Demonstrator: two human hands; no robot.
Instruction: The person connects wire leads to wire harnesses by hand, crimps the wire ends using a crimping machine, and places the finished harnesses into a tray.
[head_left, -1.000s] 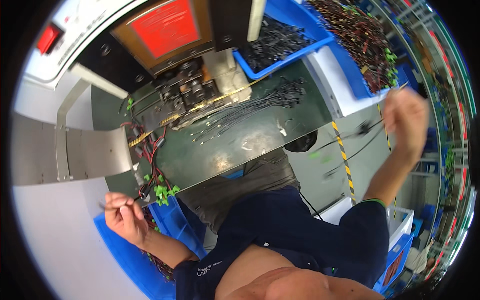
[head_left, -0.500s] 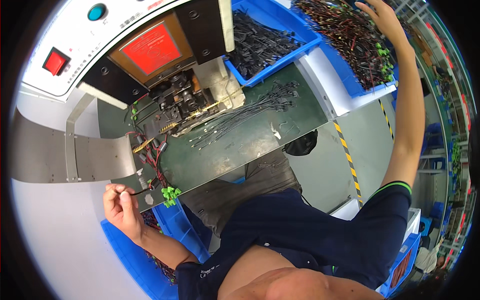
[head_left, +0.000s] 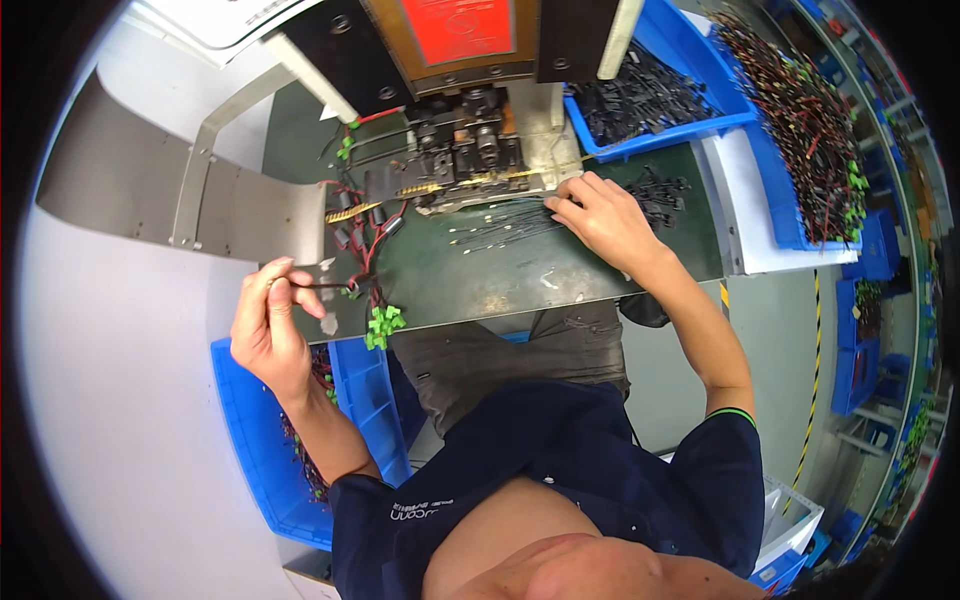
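Observation:
My left hand [head_left: 275, 325], at the bench's left front edge, pinches a thin dark wire [head_left: 325, 286]. That wire runs to a cluster of red and black wires [head_left: 375, 245] with black cylinders, whose green connectors [head_left: 384, 325] hang at the bench edge. My right hand [head_left: 605, 220] reaches over the bench with its fingers curled down onto a spread of black wires [head_left: 495, 228]. Its fingertips partly hide what they grip. Just behind the wires stands a crimping machine [head_left: 470, 140] with a brass-coloured terminal strip [head_left: 420, 190] along its front.
A blue bin of black connector leads [head_left: 640, 100] stands behind my right hand. Further right is a blue tray heaped with red and black wires [head_left: 800, 130]. A bent metal guard [head_left: 140, 165] is at the left. Below my left arm sits another blue bin [head_left: 250, 440].
My right hand has come from the far right tray down to the black wires on the bench. The left hand still pinches its wire. The view has shifted.

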